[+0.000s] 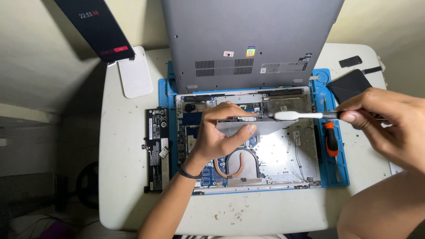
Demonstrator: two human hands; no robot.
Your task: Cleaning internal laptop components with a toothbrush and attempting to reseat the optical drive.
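My left hand (219, 132) grips a flat grey rectangular drive-like part (261, 125) and lifts it above the opened laptop base (283, 155). My right hand (389, 124) pinches the dark handle of a toothbrush (294, 115) whose white head rests on the grey part's top edge. Beneath them the laptop's blue circuit board, copper heat pipe and fan housing (241, 163) lie exposed. The grey bottom cover (248, 40) leans upright behind the base.
A black battery pack (158, 148) lies left of the blue work mat (332, 177). An orange-handled screwdriver (331, 139) rests on the mat's right strip. A phone on a white stand (99, 26) sits back left; black items (352, 84) lie back right on the white table.
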